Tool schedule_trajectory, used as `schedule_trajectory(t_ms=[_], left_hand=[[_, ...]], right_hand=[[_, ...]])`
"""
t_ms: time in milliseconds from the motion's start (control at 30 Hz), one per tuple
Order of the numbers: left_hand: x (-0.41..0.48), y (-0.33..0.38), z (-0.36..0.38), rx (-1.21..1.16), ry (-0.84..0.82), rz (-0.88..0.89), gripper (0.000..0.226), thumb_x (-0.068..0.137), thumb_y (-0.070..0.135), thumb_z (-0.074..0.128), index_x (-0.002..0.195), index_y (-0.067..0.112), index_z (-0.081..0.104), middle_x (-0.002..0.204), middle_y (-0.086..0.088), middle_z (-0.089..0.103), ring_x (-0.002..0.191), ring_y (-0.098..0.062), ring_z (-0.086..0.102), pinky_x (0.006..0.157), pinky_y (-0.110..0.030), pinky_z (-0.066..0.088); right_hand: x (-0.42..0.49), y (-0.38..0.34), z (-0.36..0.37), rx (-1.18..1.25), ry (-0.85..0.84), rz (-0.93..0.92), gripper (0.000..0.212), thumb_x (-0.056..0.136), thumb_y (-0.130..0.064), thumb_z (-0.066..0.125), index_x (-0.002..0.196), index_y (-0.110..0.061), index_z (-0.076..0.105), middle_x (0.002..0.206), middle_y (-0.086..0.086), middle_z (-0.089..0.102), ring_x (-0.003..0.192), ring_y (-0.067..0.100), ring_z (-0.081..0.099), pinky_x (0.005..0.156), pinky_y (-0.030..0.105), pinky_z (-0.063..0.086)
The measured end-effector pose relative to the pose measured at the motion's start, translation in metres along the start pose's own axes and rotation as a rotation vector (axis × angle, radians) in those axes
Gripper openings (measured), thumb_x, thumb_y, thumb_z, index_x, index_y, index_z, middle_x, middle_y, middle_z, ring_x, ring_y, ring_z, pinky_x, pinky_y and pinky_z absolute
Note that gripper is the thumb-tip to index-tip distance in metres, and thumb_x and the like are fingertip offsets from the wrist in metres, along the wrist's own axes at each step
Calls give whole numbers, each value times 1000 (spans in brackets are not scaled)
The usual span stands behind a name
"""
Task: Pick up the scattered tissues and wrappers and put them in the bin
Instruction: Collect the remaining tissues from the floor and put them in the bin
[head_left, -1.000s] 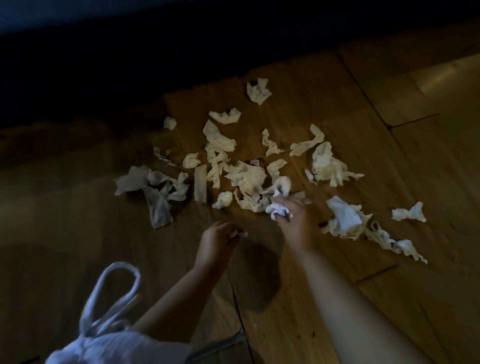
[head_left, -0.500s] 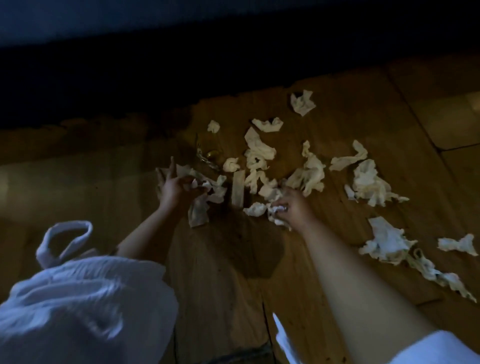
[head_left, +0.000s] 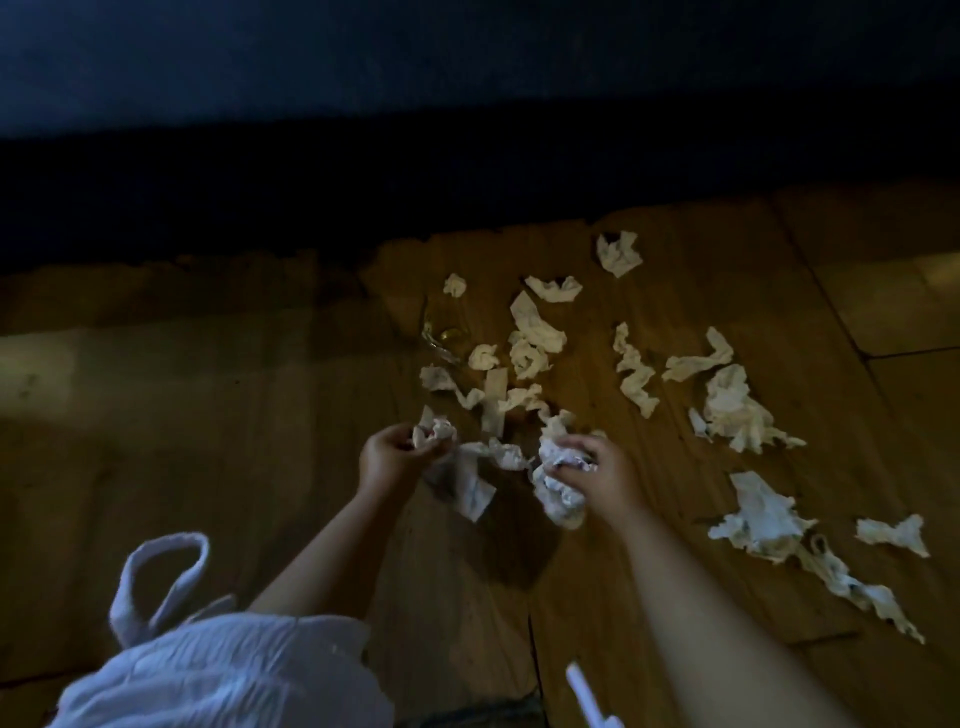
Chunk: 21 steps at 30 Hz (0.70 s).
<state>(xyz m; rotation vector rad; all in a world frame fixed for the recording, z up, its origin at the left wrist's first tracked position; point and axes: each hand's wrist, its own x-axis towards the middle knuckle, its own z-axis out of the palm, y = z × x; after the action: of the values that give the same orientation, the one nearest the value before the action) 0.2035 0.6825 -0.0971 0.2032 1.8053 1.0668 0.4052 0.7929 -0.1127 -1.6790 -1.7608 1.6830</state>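
Several crumpled white tissues lie scattered on a wooden floor. My left hand is closed on a bunch of tissues, with a strip hanging down from it. My right hand grips a larger wad of tissues. Both hands are held close together just above the floor. A clear shiny wrapper lies at the left edge of the pile. No bin is in view.
More tissues lie to the right: a big clump, a flat piece and a long twisted strip. A dark edge of furniture borders the far side. My white clothing fills the lower left.
My left hand has gathered the tissues from the left of the pile and pulled them back toward my right hand. The wad in my right hand has grown and both hands have lifted.
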Motion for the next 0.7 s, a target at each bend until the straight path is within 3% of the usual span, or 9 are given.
schedule_trajectory(t_ms=[100, 233, 367, 567, 700], left_hand=[[-24, -5, -10, -5, 4, 60, 14, 80, 10, 67, 86, 21, 60, 89, -2, 65, 78, -14, 64, 55, -18, 52], [-55, -8, -26, -20, 5, 105, 18, 80, 12, 67, 98, 12, 63, 92, -4, 67, 80, -13, 66, 52, -15, 52], [-87, -7, -44, -80, 34, 127, 21, 80, 10, 68, 101, 6, 64, 89, -5, 68, 75, -11, 65, 48, -12, 49], [-131, 1, -108, -109, 67, 216, 15, 79, 13, 69, 94, 12, 64, 86, -3, 67, 75, -13, 63, 52, -13, 51], [-158, 7, -168, -148, 193, 263, 13, 78, 9, 71, 89, 14, 65, 81, 2, 66, 72, -9, 60, 51, -10, 48]], right_hand=[[-21, -13, 3, 184, 30, 46, 44, 75, -8, 73, 115, -14, 54, 110, 7, 61, 95, 18, 61, 59, 17, 48], [-53, -27, 15, 264, 66, 52, 30, 77, -16, 73, 103, -17, 58, 108, 7, 64, 93, 15, 61, 63, 23, 46], [-86, -52, 30, 320, 82, 1, 30, 77, -13, 72, 105, -13, 59, 101, 7, 64, 83, 6, 59, 65, 19, 47], [-128, -103, 71, 285, 23, -72, 34, 78, -21, 72, 109, -19, 58, 109, 2, 63, 98, 16, 61, 86, 35, 52], [-151, -150, 120, 333, -60, -138, 26, 76, -18, 74, 97, -22, 60, 99, 0, 65, 89, 13, 62, 77, 30, 52]])
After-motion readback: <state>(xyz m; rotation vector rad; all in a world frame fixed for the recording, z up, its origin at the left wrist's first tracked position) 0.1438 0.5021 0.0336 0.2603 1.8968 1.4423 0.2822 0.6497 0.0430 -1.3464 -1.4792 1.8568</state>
